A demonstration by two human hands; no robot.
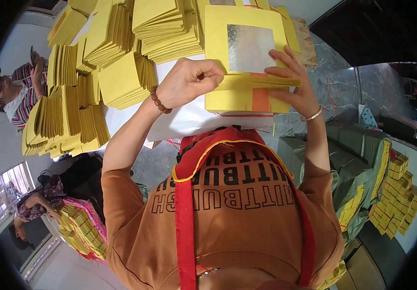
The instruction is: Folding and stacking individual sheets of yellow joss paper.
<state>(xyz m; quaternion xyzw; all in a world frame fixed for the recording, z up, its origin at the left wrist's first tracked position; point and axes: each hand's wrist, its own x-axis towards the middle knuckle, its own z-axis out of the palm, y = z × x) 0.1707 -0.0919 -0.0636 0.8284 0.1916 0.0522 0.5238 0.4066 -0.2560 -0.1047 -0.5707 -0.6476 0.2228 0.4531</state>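
In front of me lies a stack of yellow paper point(215, 43), its top sheet bearing a silver foil square point(249, 48). A narrow folded wad of yellow paper point(256, 83) rises across the stack, with an orange-red band point(260, 99) showing below it. My left hand point(186, 82) is closed, thumb and finger pinched at the wad's left end. My right hand point(290, 82) straddles the wad's right end, fingers above it near the foil and thumb below. How firmly it grips is hard to see.
Several bundles of folded yellow paper point(116, 82) fill the white table point(179, 116) to the left. Green-covered piles point(343, 150) and yellow blocks point(396, 203) stand at right. One person point(22, 92) is at the far left, another point(37, 203) lower left beside more bundles.
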